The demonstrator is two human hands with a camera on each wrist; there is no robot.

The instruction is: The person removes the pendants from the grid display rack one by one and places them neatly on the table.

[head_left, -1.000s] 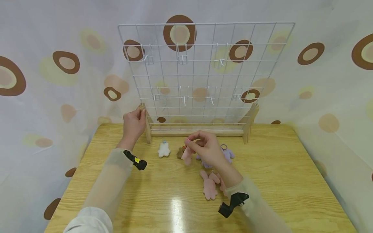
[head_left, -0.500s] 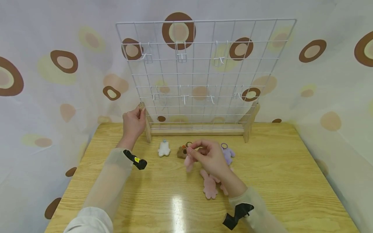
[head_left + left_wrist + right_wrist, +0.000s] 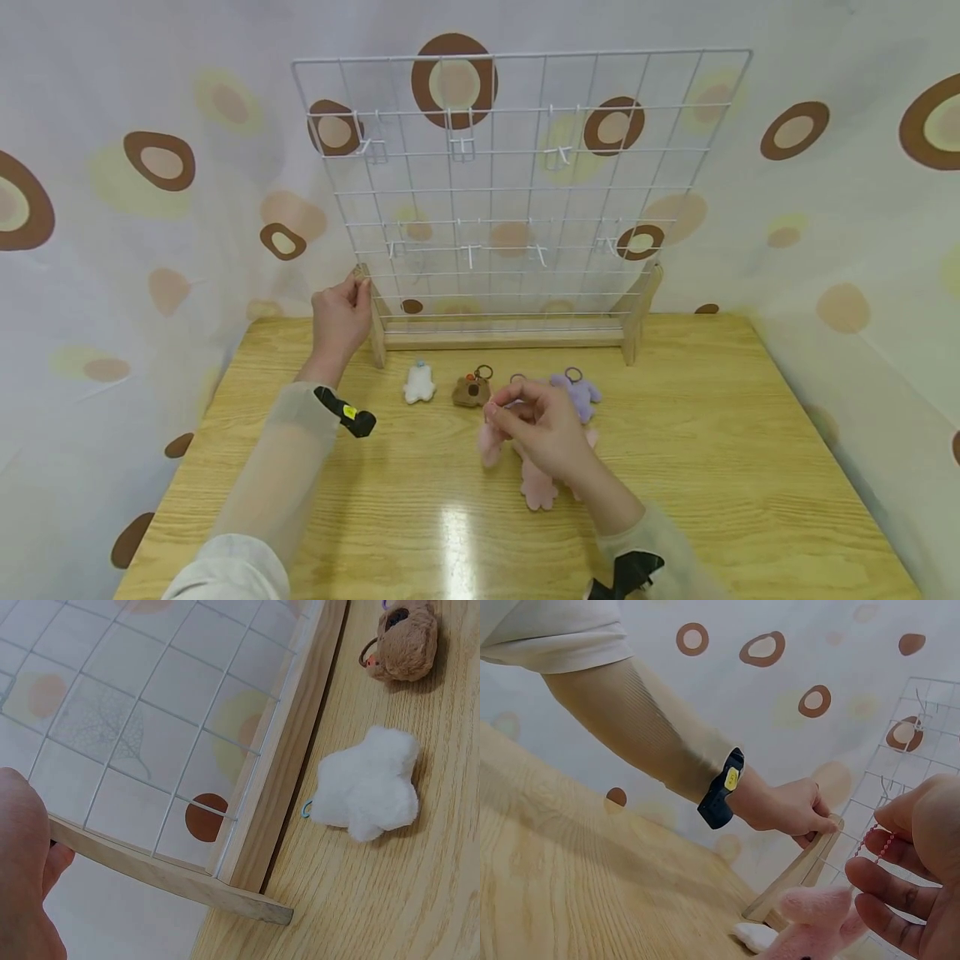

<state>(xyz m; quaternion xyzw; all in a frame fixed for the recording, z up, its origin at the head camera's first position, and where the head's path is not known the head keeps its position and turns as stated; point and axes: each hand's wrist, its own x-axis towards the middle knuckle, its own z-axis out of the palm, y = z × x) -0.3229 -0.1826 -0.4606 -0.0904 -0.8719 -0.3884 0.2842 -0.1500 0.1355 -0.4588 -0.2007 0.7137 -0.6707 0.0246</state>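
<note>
My left hand (image 3: 341,315) grips the top of the wooden side post (image 3: 377,333) at the left end of a white wire grid rack. Between thumb and forefinger, my right hand (image 3: 553,433) pinches the pink bead chain (image 3: 889,844) of a pink plush keychain (image 3: 490,444). This plush hangs below the fingers over the table, with long ears visible in the right wrist view. Behind it lie a brown plush keychain (image 3: 467,393) and a white plush keychain (image 3: 419,384). Another pink plush (image 3: 538,490) lies partly hidden under my right hand.
A purple plush (image 3: 583,398) with a ring lies right of my right hand; more plush pieces are partly covered by the hand. Several white hooks (image 3: 558,156) hang in two rows on the grid. A patterned cloth (image 3: 832,250) surrounds the wooden table (image 3: 720,433).
My right hand has drawn back toward me and slightly right, bringing the pink plush keychain along. The brown plush and its ring have come into view. My left hand stays on the post.
</note>
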